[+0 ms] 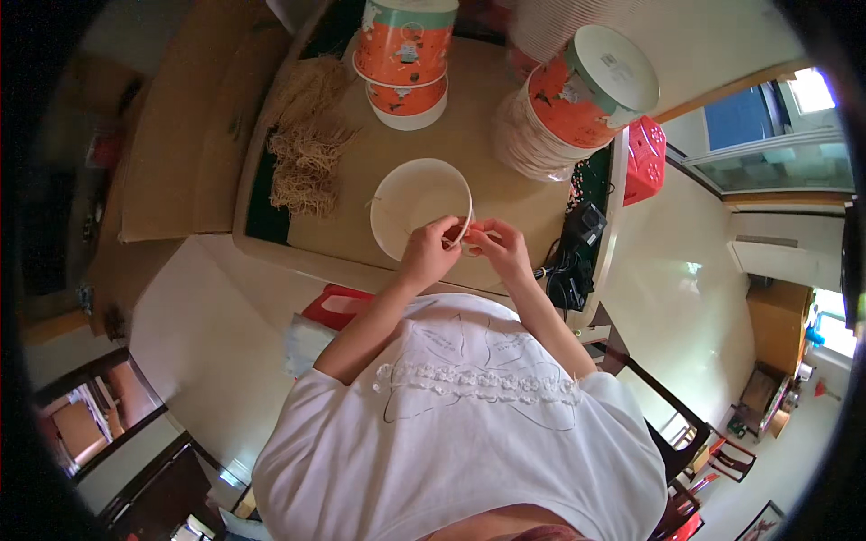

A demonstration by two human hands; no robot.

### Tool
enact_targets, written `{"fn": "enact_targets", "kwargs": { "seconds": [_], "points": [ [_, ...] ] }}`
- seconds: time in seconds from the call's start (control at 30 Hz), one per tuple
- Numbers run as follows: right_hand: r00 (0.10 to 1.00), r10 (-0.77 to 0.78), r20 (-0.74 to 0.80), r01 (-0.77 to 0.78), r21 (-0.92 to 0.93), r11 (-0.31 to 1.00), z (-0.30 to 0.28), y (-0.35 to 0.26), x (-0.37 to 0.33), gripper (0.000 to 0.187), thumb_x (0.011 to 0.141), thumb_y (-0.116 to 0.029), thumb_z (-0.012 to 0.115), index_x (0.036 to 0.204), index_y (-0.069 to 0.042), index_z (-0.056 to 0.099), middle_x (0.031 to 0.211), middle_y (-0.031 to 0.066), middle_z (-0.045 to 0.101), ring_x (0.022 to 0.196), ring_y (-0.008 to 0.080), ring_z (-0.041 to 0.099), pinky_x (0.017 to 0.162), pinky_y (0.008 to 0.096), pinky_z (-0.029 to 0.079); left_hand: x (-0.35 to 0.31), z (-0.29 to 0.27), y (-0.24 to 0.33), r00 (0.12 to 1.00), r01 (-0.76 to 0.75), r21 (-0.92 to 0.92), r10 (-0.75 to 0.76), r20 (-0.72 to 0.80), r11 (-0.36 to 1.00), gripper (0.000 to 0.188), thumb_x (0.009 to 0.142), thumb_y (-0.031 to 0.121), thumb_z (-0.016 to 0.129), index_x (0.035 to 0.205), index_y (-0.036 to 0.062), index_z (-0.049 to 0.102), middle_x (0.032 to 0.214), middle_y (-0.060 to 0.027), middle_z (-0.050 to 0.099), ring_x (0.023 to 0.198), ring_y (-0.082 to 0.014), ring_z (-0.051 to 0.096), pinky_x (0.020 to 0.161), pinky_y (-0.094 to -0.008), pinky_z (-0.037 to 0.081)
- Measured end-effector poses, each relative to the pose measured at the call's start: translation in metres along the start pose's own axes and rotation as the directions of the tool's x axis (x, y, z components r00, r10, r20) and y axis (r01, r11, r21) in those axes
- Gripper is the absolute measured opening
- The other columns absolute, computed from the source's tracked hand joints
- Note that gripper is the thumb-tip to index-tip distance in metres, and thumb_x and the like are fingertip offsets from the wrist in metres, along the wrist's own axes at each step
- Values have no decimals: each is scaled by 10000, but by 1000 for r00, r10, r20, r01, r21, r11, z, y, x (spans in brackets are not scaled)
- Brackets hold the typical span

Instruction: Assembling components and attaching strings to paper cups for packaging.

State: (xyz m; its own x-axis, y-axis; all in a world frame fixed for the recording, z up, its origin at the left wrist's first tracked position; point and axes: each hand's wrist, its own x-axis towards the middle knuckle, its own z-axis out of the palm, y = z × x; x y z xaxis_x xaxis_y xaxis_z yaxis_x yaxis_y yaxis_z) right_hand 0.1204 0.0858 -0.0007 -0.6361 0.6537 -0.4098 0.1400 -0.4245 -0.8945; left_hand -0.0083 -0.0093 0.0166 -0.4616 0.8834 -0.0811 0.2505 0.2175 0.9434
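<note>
A white paper bucket [406, 203] lies tilted at the table's near edge, its open inside facing me. At its lower right rim my left hand [433, 252] is closed, fingers curled over the edge. My right hand [502, 248] meets it there in a pinch at the outer side of the rim. What the right fingertips hold is too small to make out. A thin pale strand [374, 200] shows at the bucket's left rim.
Bundles of tan fibre strands [307, 167] lie at the table's left. Orange printed buckets [403, 54] stand stacked at the back, with another orange bucket [573, 95] atop a pale stack at right. A black device with cables [577, 243] sits at the right edge, near a red stool [644, 158].
</note>
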Motion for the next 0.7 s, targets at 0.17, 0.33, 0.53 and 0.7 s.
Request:
{"fn": "enact_targets", "kwargs": {
  "seconds": [0.17, 0.33, 0.53, 0.7],
  "points": [
    [989, 108, 98, -113, 48, 992, 4, -17, 3, 143, 848, -108, 622, 925, 11, 601, 861, 72, 637, 788, 134, 623, 665, 248, 521, 1, -14, 6, 999, -6, -117, 11, 43, 993, 270, 766, -21, 562, 1028, 18, 612, 851, -114, 669, 765, -181, 668, 674, -293, 526],
    [984, 124, 125, -129, 38, 991, 2, -22, 7, 143, 840, -118, 634, 905, 6, 605, 866, 71, 633, 786, 135, 623, 671, 251, 518, 3, -19, 16, 997, -9, -103, 16, 70, 995, 235, 785, -15, 560, 1015, 7, 606, 856, -99, 669, 766, -169, 665, 675, -285, 524],
    [984, 122, 126, -126, 25, 992, 0, -19, 7, 148, 834, -122, 639, 897, 11, 616, 841, 64, 637, 771, 134, 621, 669, 245, 509, 2, -13, 13, 994, -17, -68, 25, 109, 998, 223, 784, -13, 574, 1006, 7, 589, 863, -120, 659, 773, -206, 665, 672, -309, 526],
    [985, 131, 108, -132, 0, 991, -6, -13, 7, 155, 834, -124, 634, 894, 19, 624, 821, 68, 647, 746, 130, 619, 658, 240, 498, 3, -8, 11, 982, -73, -2, 72, 174, 997, 158, 825, 57, 533, 976, 12, 552, 881, -140, 611, 790, -255, 630, 660, -351, 502]
  ]
}}
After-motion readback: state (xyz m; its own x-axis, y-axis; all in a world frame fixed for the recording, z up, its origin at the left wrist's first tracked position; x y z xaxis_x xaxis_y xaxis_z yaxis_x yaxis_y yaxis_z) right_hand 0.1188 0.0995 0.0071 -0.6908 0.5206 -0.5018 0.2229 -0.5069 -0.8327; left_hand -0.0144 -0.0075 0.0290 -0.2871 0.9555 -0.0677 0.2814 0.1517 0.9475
